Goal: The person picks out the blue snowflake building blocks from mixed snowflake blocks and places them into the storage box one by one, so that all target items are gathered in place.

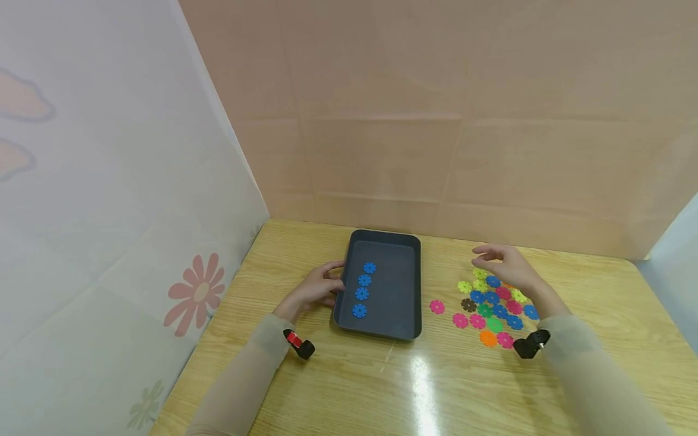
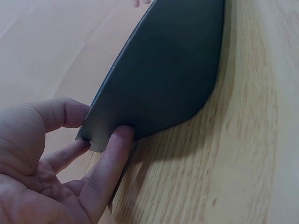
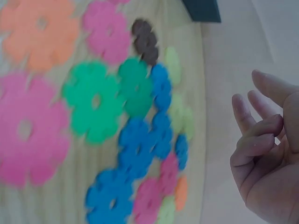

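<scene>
At its left edge, a dark grey rectangular tray (image 1: 400, 284) meets my left hand (image 1: 316, 286). In the left wrist view, fingertips of that hand (image 2: 70, 158) grip the tray's rim and outer wall (image 2: 163, 70). Inside the tray, several blue notched plastic discs (image 1: 362, 293) form a column near the left wall. My right hand (image 1: 507, 266) hovers at the far side of a spread of coloured discs (image 1: 485, 310). Its fingers are loosely bent with nothing between them, as the right wrist view also shows of the hand (image 3: 266, 158).
The spread right of the tray mixes pink, blue, yellow, green and orange discs, with one brown disc (image 1: 468, 304). A lone pink disc (image 1: 437, 307) lies nearest the tray. Covered walls (image 1: 371, 151) stand behind and beside the wooden table (image 1: 349, 387).
</scene>
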The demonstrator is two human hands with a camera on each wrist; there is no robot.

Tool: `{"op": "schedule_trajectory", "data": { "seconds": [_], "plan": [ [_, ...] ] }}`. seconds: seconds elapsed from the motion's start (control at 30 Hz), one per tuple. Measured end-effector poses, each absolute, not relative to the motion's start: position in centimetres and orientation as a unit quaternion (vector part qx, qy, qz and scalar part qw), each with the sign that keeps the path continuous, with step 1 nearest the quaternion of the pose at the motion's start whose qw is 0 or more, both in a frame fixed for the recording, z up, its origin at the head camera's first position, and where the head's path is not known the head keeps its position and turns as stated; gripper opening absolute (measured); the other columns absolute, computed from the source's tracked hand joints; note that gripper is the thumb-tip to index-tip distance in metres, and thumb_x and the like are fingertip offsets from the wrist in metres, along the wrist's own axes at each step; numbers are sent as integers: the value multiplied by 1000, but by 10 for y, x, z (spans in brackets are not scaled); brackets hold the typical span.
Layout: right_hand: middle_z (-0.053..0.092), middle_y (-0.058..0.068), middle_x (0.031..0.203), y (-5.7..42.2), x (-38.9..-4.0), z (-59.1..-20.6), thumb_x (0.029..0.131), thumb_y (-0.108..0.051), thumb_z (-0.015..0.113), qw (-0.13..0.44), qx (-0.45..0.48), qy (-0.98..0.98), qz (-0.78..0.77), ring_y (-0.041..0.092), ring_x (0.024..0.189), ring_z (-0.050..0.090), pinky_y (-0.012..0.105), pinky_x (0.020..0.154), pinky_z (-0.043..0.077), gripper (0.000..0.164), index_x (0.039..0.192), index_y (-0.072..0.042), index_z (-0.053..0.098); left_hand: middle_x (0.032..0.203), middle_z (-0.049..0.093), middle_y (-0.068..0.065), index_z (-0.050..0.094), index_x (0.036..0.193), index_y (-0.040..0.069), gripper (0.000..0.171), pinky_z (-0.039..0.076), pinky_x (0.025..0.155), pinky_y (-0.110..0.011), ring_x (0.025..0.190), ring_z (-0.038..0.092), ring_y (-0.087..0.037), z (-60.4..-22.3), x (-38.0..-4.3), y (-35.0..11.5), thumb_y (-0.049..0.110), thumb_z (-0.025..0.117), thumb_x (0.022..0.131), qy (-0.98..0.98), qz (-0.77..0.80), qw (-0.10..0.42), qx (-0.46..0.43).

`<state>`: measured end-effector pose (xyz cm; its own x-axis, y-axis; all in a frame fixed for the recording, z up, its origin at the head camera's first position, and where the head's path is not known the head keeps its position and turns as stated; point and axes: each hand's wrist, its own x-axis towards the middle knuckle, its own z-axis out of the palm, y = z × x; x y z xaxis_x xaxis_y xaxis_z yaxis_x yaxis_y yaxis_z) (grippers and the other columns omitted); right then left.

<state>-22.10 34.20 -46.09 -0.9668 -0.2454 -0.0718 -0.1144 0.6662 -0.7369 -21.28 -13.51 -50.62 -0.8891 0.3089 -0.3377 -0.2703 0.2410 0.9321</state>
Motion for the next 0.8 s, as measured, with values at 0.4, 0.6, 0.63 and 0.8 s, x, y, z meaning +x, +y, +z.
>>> {"op": "schedule_trajectory", "data": {
  "seconds": [0.4, 0.6, 0.63, 0.8],
  "plan": [
    [69, 23, 120, 377, -209, -486, 102, -38, 68, 91, -71, 942, -315, 44, 111, 61, 57, 87, 53, 55, 138, 3, 61, 119, 63, -18, 45, 159, 19, 72, 62, 67, -40, 93, 69, -27, -506, -214, -135, 9, 70, 92, 754, 614, 234, 12],
    [67, 24, 122, 383, -204, -493, 98, -41, 72, 93, -59, 944, -312, 47, 114, 58, 68, 92, 47, 60, 137, 4, 61, 120, 64, -19, 45, 159, 18, 72, 62, 68, -40, 94, 68, -27, -507, -214, -136, 8, 69, 92, 755, 613, 234, 15],
    [67, 24, 123, 384, -204, -493, 98, -41, 72, 92, -59, 944, -310, 47, 114, 58, 68, 93, 46, 61, 137, 4, 61, 121, 64, -20, 44, 159, 18, 72, 62, 67, -40, 94, 68, -27, -507, -214, -136, 8, 69, 92, 754, 614, 234, 15],
    [66, 26, 123, 385, -203, -495, 97, -41, 73, 91, -56, 948, -299, 47, 111, 59, 68, 93, 46, 61, 136, 5, 62, 120, 64, -19, 44, 159, 16, 72, 62, 67, -40, 92, 69, -27, -506, -212, -135, 8, 68, 92, 750, 618, 235, 17]
  ]
}}
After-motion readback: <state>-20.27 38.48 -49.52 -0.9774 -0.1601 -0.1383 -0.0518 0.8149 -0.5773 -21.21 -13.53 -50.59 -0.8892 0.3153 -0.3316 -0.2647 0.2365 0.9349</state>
